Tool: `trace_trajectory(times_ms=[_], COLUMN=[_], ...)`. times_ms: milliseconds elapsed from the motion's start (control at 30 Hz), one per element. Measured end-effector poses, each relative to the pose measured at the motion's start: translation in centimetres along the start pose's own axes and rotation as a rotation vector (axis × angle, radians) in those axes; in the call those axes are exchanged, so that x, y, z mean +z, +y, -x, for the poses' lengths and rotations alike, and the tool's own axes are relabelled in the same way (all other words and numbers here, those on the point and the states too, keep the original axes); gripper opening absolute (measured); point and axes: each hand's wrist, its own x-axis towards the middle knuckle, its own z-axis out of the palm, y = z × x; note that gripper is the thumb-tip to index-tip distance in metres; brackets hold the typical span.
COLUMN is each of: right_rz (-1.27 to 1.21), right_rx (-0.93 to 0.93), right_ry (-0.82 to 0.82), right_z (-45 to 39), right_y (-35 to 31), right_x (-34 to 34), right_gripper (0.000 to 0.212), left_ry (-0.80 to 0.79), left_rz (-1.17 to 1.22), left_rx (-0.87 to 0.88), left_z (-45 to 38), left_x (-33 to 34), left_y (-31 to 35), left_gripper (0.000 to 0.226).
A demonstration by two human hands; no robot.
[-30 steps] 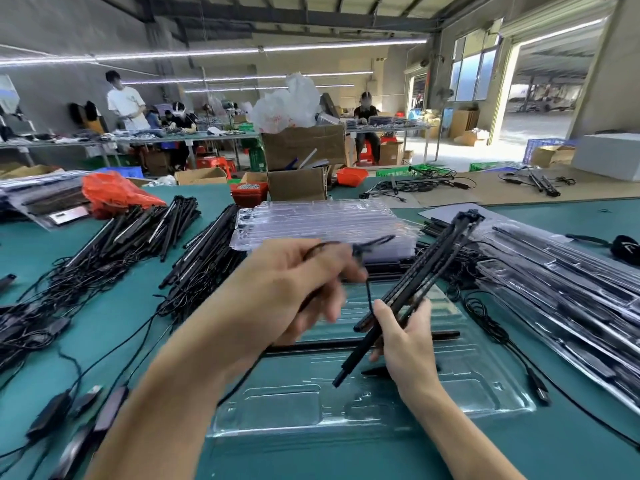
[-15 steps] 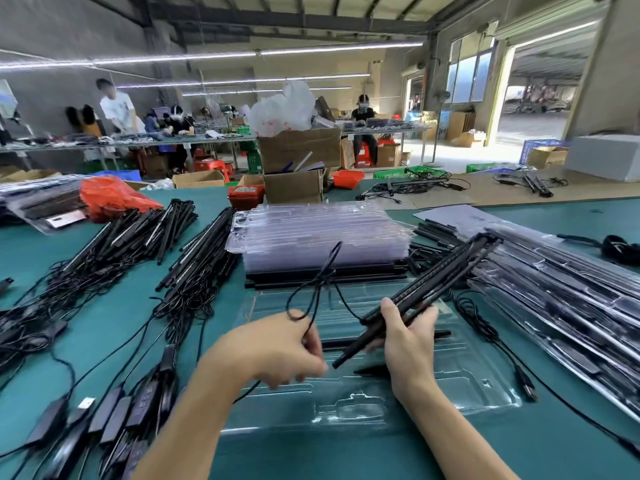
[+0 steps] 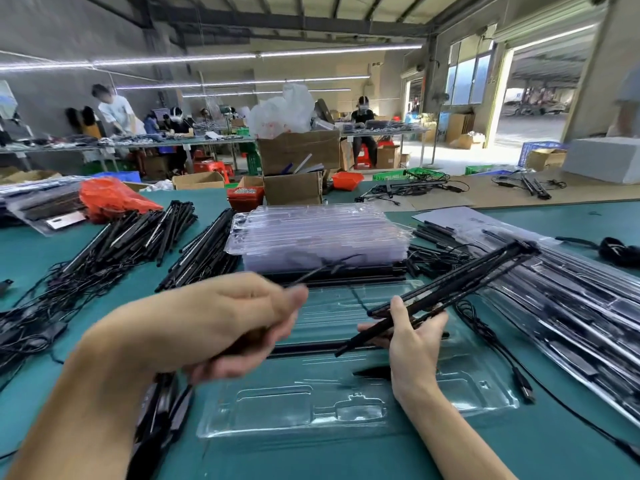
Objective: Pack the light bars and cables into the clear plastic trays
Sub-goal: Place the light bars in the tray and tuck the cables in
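My right hand (image 3: 412,336) grips a bundle of black light bars (image 3: 460,289) that slants up to the right above a clear plastic tray (image 3: 450,403) on the green table. One black bar lies in a slot of that tray (image 3: 304,349). My left hand (image 3: 221,327) is raised over the tray's left side and pinches a thin black cable (image 3: 322,266) that runs up and right from my fingers. The hand is blurred.
A stack of clear trays (image 3: 318,233) stands behind the open tray. Piles of black bars with cables (image 3: 117,237) cover the left. Packed trays (image 3: 581,306) lie at the right, a loose USB cable (image 3: 498,351) beside them. Black adapters (image 3: 162,414) lie under my left forearm.
My left hand has risen and moved to the right with the cable, closer to the bundle. My right hand has kept its grip on the bars, which are tilted a little flatter.
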Motion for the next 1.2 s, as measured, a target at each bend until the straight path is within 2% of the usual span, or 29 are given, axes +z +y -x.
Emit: trace_trajectory(times_ms=[100,167,267,400,467,533,600,667,733,767,833,867,900,1000,1067,1133,1200], right_rz=[-0.03,-0.028,-0.003,0.031,0.033,0.028,0.018,0.002,0.001,-0.001,-0.011,-0.034,-0.044,-0.014,0.017,0.049,0.079], right_rx=[-0.03,-0.042,-0.081,0.005,0.015,-0.028,-0.033,0.005,0.037,0.039,0.021,0.011,0.011,0.0,-0.037,-0.048,-0.042], right_ry=[-0.023,-0.016,-0.017,-0.079,-0.074,-0.057,-0.063,-0.052,-0.031,-0.033,-0.007,-0.001,0.0,0.0,0.037,0.066,0.052], right_z=[-0.1,0.3,0.3,0.3,0.2,-0.1,0.0,0.1,0.0,0.1,0.0,0.0,-0.1,-0.1,-0.1,-0.1,-0.1], right_y=[0.1,-0.3,0.1,0.3,0.5,0.8,0.6,0.3,0.2,0.1,0.2,0.1,0.1,0.1,0.2,0.3,0.4], right_x=[-0.1,0.2,0.3,0.4,0.4,0.2,0.2,0.3,0.5,0.6,0.6,0.6,0.6,0.8,0.8,0.6,0.5], right_gripper=[0.05,0.048,0.052,0.068,0.064,0.055,0.063,0.072,0.092,0.099,0.093,0.086,0.084,0.105,0.097,0.088,0.083], left_ry=[-0.044,-0.115,-0.215,-0.261,-0.195,-0.033,0.17,0.323,0.431,0.476,0.525,0.523,0.517,0.526,0.544,0.39,0.126], left_rz=[0.388,0.515,0.581,0.819,0.97,1.024,0.885,0.633,0.436,0.359,0.215,0.139,0.07,-0.09,-0.308,-0.561,-0.72], left_rx=[0.245,0.335,0.474,0.659,0.703,0.699,0.627,0.52,0.399,0.336,0.209,0.143,0.083,0.0,-0.079,-0.255,-0.405], left_z=[-1.1,-2.0,-3.6,-6.0,-7.6,-9.4,-11.2,-12.9,-14.1,-14.5,-14.6,-14.4,-14.1,-12.4,-10.6,-9.0,-8.2], left_x=[0.5,1.0,2.4,4.1,4.5,4.6,4.4,3.9,3.5,3.3,2.9,2.8,2.8,3.2,3.8,4.8,6.0], left_y=[2.2,4.0,6.2,7.7,7.9,7.8,7.2,5.8,3.8,2.8,0.6,-0.4,-1.3,-2.7,-2.9,-2.3,-1.9], left_gripper=[0.038,0.021,0.026,0.028,0.027,0.027,0.032,0.039,0.045,0.045,0.031,0.022,0.022,0.037,0.051,0.065,0.063])
